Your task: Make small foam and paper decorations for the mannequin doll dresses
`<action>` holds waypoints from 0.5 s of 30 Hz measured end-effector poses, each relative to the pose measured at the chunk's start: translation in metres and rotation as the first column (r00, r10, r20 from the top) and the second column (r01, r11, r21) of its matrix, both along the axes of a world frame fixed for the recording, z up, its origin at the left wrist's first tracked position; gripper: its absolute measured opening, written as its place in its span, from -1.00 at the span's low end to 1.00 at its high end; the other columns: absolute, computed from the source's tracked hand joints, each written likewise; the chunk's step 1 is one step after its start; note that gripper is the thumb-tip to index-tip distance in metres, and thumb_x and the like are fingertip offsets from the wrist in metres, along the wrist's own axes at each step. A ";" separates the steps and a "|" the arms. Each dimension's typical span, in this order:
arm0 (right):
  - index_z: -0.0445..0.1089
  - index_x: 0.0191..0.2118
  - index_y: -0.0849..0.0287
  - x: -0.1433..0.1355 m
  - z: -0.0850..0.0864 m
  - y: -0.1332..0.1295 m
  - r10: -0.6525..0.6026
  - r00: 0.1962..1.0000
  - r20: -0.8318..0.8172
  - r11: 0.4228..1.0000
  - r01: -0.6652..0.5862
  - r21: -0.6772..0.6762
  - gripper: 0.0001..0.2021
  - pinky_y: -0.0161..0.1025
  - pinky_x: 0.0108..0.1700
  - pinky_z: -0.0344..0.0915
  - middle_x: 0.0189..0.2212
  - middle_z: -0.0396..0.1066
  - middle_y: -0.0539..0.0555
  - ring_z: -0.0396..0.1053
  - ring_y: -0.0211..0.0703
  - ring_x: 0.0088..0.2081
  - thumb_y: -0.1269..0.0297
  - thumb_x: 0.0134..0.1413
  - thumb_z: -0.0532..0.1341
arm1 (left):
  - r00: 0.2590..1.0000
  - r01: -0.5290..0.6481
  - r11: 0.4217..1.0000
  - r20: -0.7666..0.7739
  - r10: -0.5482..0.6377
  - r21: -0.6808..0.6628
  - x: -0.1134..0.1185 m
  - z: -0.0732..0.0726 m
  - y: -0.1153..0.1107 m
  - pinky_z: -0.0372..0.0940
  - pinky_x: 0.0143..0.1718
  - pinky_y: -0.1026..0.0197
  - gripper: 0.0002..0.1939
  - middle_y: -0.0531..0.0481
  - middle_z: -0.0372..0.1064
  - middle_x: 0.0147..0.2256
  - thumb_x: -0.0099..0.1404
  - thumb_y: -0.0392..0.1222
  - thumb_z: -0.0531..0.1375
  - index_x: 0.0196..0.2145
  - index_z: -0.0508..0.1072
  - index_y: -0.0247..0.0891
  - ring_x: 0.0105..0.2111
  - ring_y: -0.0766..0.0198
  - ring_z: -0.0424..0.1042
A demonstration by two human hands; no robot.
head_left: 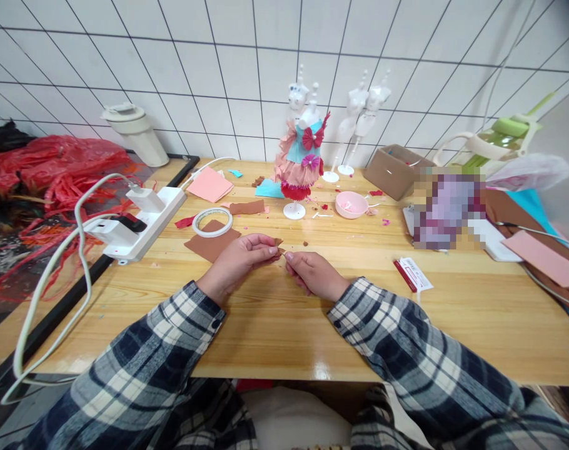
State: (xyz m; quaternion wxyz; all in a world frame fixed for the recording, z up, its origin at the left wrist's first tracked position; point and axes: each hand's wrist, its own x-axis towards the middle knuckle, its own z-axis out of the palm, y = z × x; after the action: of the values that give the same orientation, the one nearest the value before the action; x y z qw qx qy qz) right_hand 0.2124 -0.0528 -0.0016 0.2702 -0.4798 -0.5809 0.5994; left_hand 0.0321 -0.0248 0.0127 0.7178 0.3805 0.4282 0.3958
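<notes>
My left hand (247, 255) pinches a small folded piece of brown paper (279, 246) between thumb and fingers. Close beside it, my right hand (313, 270) has thumb and finger pressed together at the near edge of that paper, on something thin I cannot make out. Under and behind my left wrist lies a brown paper square (212, 242), with a roll of white tape (212, 232) resting on its far part. Further back stands a miniature dress form (307, 150) in a blue, pink and red paper dress with bows.
At left are a power strip (146, 225) with cables and red plastic (73, 162). Pink paper squares (211, 184), a pink bowl (351, 205), bare white dress forms (359, 106) and a brown box (392, 172) stand behind. A red-white packet (412, 275) lies right.
</notes>
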 end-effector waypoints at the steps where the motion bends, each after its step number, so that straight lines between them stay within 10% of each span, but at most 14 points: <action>1: 0.12 -0.52 0.14 0.000 0.000 0.000 0.002 1.000 -0.001 1.000 -0.002 -0.003 -0.57 -0.43 -0.71 0.00 -0.75 0.02 -0.16 0.00 -0.39 -0.72 -0.07 0.23 -0.04 | 1.000 -0.001 1.000 0.004 0.001 0.000 0.000 0.000 0.000 0.32 -0.19 0.29 -0.75 0.03 0.48 -0.43 -0.05 -0.32 0.40 -0.38 0.46 -0.34 -0.39 0.37 0.46; 15: 0.21 -0.47 0.16 0.001 -0.001 -0.001 0.000 0.997 0.079 0.999 -0.004 0.044 -0.55 -0.43 -0.69 0.07 -0.75 0.08 -0.15 0.06 -0.38 -0.72 -0.11 0.23 -0.06 | 0.999 -0.016 0.999 0.032 0.017 -0.029 -0.001 0.001 -0.001 0.34 -0.20 0.31 -0.79 0.03 0.46 -0.38 0.00 -0.34 0.37 -0.35 0.48 -0.34 -0.38 0.38 0.46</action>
State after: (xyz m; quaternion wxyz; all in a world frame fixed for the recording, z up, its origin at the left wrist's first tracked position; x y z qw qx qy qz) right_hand 0.2135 -0.0535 -0.0024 0.2570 -0.4964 -0.6046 0.5675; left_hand 0.0311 -0.0253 0.0139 0.7267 0.3603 0.4252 0.4016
